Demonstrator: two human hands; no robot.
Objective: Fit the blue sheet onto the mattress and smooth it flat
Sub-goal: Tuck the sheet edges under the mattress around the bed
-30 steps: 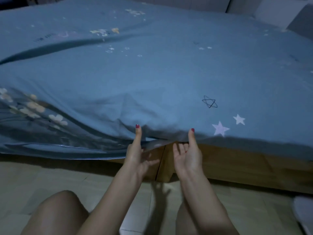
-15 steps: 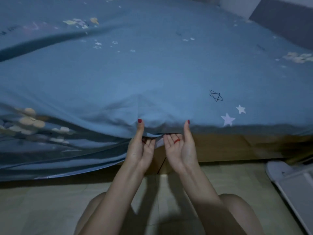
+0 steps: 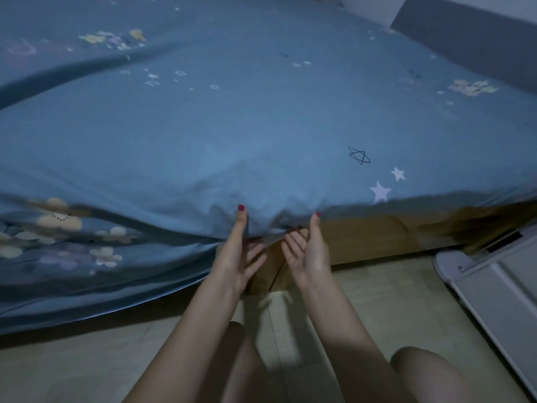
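Observation:
The blue sheet [image 3: 261,126], printed with stars and flowers, covers the top of the mattress and spills over the near side. To the left its loose edge hangs down to the floor; to the right it lies tight over the edge. My left hand [image 3: 236,254] and my right hand [image 3: 309,251] are palm up at the near edge, thumbs pressed on the sheet's side and fingers curled under its hem, pinching the fabric. The fingertips are partly hidden beneath the sheet. The mattress itself is hidden by the sheet.
A wooden bed frame [image 3: 363,237] shows below the sheet on the right. A white flat object [image 3: 494,286] lies on the tiled floor [image 3: 72,367] at the right. A grey headboard [image 3: 470,39] stands at the far right. My knees are at the bottom.
My two hands have drawn closer together at the sheet's hem. The view has shifted right, bringing more of the white object and the headboard into sight.

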